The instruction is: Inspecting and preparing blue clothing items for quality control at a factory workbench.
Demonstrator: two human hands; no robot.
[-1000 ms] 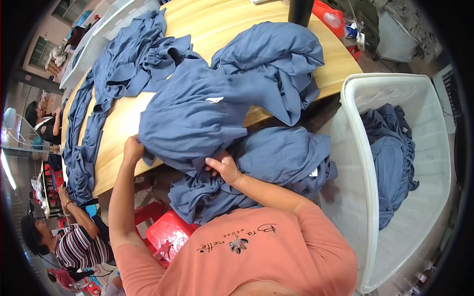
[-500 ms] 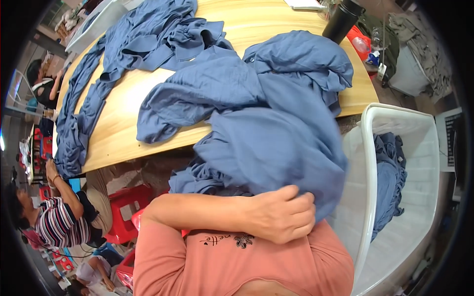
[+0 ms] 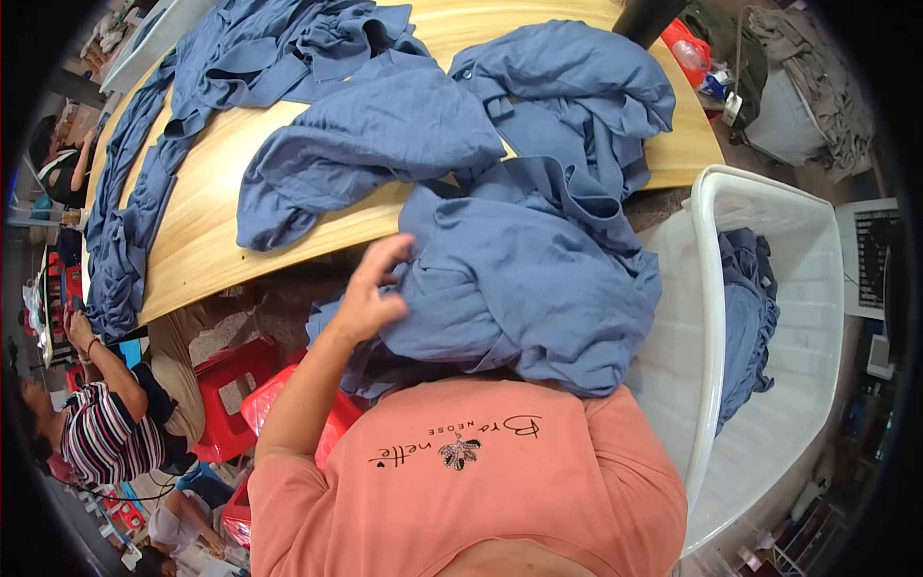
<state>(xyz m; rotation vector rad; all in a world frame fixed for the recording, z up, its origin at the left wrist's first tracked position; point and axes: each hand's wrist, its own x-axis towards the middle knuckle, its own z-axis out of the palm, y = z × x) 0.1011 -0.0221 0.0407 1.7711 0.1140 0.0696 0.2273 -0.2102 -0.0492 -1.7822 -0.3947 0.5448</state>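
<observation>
A bunched blue garment (image 3: 538, 279) lies over my lap and against the table's near edge, its upper folds meeting other blue cloth on the table. At its left side is my left hand (image 3: 377, 293), with thumb and fingers apart and nothing held. The fingertips are close to the garment; whether they touch it I cannot tell. My right hand is hidden, as is its forearm; only the right sleeve (image 3: 639, 462) shows beside the garment. Just beyond lie a folded-over blue garment (image 3: 375, 144) and a buttoned blue garment (image 3: 567, 82).
More blue garments (image 3: 260, 67) spread across the far left of the wooden table (image 3: 207, 226). A white plastic bin (image 3: 707, 317) at my right holds blue cloth (image 3: 745, 337). Red stools (image 3: 236, 389) stand at left, near a person in a striped shirt (image 3: 111, 433). A black cylinder (image 3: 649, 21) is at the top.
My left hand has let go of the garment and moved from the right, across my chest, to the garment's left side, opening its fingers. The garment has settled lower and more bunched.
</observation>
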